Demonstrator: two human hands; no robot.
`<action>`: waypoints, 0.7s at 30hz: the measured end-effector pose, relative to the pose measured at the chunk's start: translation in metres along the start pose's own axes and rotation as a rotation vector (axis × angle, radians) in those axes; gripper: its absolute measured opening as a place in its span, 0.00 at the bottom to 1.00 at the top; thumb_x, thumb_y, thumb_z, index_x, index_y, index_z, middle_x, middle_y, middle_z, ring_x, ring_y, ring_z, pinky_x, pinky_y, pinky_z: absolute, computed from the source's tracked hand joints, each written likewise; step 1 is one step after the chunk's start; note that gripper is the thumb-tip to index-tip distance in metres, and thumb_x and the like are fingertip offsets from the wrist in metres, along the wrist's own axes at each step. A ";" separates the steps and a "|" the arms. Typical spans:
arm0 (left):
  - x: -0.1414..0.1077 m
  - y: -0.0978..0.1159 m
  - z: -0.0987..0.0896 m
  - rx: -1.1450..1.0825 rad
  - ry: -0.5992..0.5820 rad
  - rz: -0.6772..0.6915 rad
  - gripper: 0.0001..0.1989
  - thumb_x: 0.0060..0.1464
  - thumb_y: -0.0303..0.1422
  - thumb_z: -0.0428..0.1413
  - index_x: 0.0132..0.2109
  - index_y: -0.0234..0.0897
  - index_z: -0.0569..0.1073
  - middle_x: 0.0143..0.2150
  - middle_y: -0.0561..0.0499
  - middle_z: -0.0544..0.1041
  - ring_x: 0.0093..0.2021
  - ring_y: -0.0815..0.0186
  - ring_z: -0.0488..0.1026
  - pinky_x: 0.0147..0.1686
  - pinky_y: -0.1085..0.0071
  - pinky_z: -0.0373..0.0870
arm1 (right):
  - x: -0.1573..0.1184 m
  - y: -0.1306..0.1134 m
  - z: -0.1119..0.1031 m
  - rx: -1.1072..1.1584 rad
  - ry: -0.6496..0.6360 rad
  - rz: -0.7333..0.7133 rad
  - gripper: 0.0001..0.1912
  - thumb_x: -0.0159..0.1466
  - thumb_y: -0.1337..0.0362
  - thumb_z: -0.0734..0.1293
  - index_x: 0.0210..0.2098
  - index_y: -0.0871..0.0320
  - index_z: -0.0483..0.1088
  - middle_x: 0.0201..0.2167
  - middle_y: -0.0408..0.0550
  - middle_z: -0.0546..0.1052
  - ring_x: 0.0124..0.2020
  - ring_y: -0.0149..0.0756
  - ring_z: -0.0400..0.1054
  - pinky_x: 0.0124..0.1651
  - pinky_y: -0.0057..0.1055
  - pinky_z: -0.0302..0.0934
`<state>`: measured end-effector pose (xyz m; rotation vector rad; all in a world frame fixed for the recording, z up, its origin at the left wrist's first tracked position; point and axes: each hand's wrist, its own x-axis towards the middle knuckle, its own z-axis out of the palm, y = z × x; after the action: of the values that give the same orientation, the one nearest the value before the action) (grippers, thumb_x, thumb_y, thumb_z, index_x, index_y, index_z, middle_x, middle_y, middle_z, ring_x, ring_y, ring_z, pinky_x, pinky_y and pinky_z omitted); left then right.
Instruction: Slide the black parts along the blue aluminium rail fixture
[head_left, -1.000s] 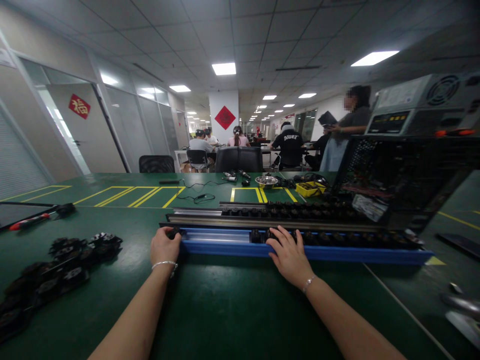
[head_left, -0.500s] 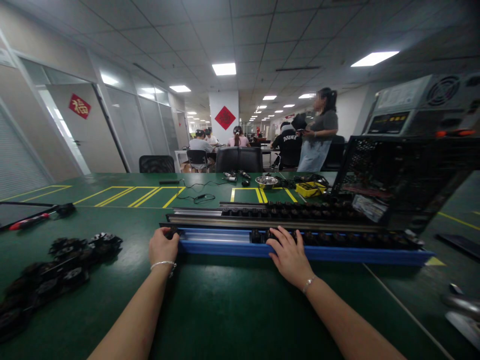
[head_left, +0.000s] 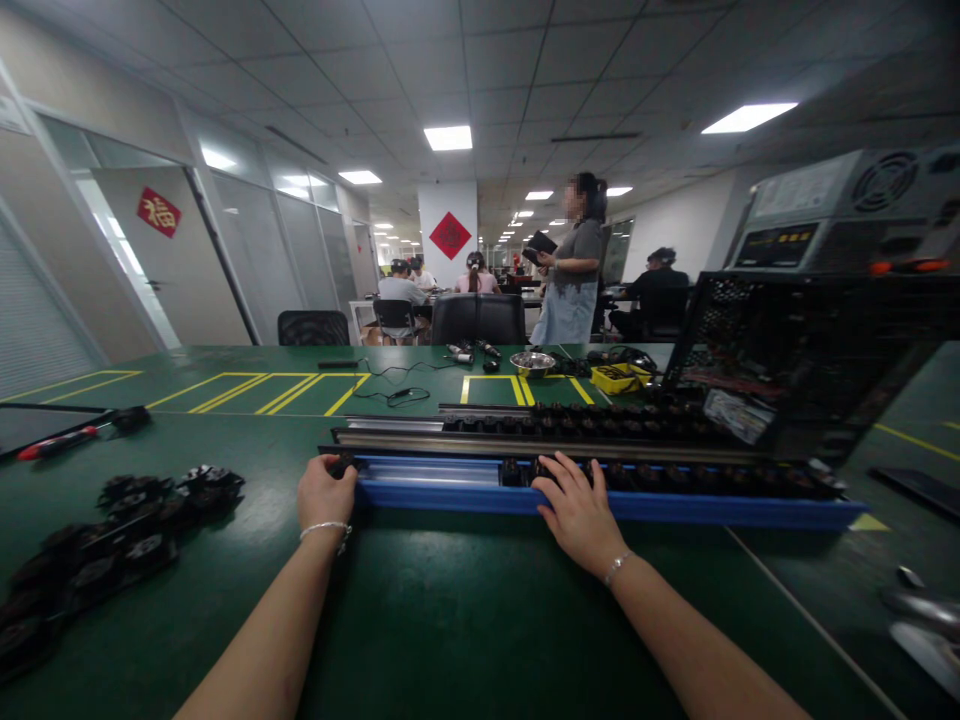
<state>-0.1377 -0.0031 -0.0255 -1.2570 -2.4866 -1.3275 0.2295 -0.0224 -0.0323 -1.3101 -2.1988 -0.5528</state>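
Note:
A long blue channel (head_left: 442, 498) lies across the green table with a silvery inner track. Its right part is filled with a row of black round parts (head_left: 511, 472); the left stretch shows bare metal. At the channel's left end my left hand (head_left: 327, 492) is closed, thumb and fingers pinching a small black part (head_left: 345, 465). My right hand (head_left: 574, 505) rests over the row near its left end, its fingers spread and touching the black parts. Behind stands another rail (head_left: 405, 425) with a similar row.
Several loose black parts (head_left: 142, 540) lie at left, near a red-handled screwdriver (head_left: 60, 442). Farther back are a metal bowl (head_left: 533, 364) and a yellow tray (head_left: 619, 378). An open computer case (head_left: 810, 350) stands at right. A person (head_left: 570, 260) stands beyond the table.
Both my hands stay in place on the blue channel. In the background, the standing person has moved left, and a seated person in black now shows behind.

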 end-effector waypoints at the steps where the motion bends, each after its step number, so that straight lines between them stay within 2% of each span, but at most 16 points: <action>1: 0.000 0.000 0.000 -0.003 0.001 0.000 0.15 0.45 0.37 0.53 0.42 0.37 0.68 0.39 0.46 0.74 0.42 0.59 0.71 0.43 0.64 0.66 | 0.000 0.000 0.000 -0.002 0.000 -0.003 0.11 0.60 0.65 0.59 0.42 0.50 0.67 0.56 0.47 0.64 0.60 0.44 0.49 0.60 0.57 0.33; 21: 0.004 -0.001 -0.006 -0.036 0.010 -0.086 0.14 0.46 0.35 0.54 0.42 0.36 0.67 0.40 0.46 0.73 0.42 0.61 0.71 0.43 0.64 0.66 | -0.001 0.002 0.002 0.003 0.003 0.004 0.11 0.60 0.65 0.60 0.42 0.50 0.67 0.56 0.46 0.64 0.60 0.44 0.49 0.60 0.57 0.33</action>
<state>-0.1425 -0.0051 -0.0208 -1.1592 -2.5489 -1.3999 0.2308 -0.0212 -0.0343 -1.3110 -2.1935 -0.5490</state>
